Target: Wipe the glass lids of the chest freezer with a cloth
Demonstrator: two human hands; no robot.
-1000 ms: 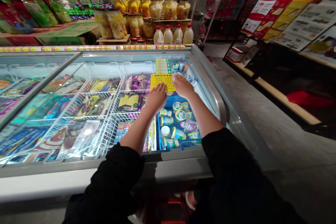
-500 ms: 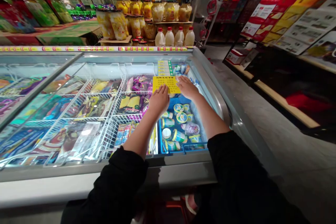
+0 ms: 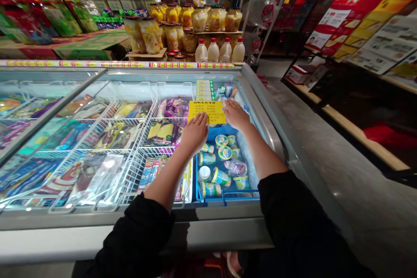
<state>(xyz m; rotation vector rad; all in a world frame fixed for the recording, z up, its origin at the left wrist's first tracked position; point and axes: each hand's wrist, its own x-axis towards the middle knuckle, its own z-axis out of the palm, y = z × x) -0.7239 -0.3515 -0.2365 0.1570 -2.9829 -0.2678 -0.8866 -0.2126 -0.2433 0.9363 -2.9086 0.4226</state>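
A yellow sign (image 3: 206,110) with dark printed writing lies on the glass top of a chest freezer (image 3: 137,221). My left hand (image 3: 194,134) rests flat on its lower left part, with the fingers stretched out and a ring on one of them. Over the sign's right edge lies my right hand (image 3: 237,115), its fingers extended and flat. Below the glass, a blue basket (image 3: 241,194) holds several ice cream cups (image 3: 224,153) on their sides and upright. The glass beneath both palms is hidden.
White wire baskets (image 3: 130,156) of packaged frozen goods fill the freezer's left side. Behind it stand jars of fruit (image 3: 150,37) and white bottles with red caps (image 3: 213,50). A shelf with boxes (image 3: 374,37) is at the right, across a grey floor (image 3: 345,191).
The freezer and sign sit slightly lower in view. My hands are a little farther apart, uncovering more of the sign, and both stay flat on it.
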